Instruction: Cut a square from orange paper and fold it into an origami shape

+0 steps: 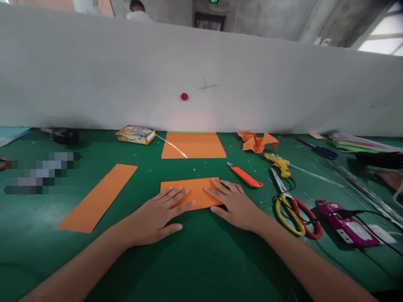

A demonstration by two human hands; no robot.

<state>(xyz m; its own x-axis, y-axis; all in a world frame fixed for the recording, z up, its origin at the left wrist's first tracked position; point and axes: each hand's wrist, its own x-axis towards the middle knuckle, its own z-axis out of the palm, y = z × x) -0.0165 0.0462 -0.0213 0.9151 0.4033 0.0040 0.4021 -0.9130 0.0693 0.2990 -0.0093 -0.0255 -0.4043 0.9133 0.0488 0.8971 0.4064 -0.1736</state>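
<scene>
A folded-looking piece of orange paper lies flat on the green table in front of me. On its left part rests my left hand, fingers spread and palm down. My right hand lies over its right end, also with stretched, parted fingers. Neither hand grips anything. To the left is a separate orange paper strip, lying at a slant. Beyond my hands sits a stack of orange paper sheets, with a thin clear strip across its left side. An orange utility knife lies just past my right hand.
On the right are scissors with yellow and red handles, a yellow glue gun, crumpled orange paper and a purple device with cords. A small box and black tape stand near the white partition.
</scene>
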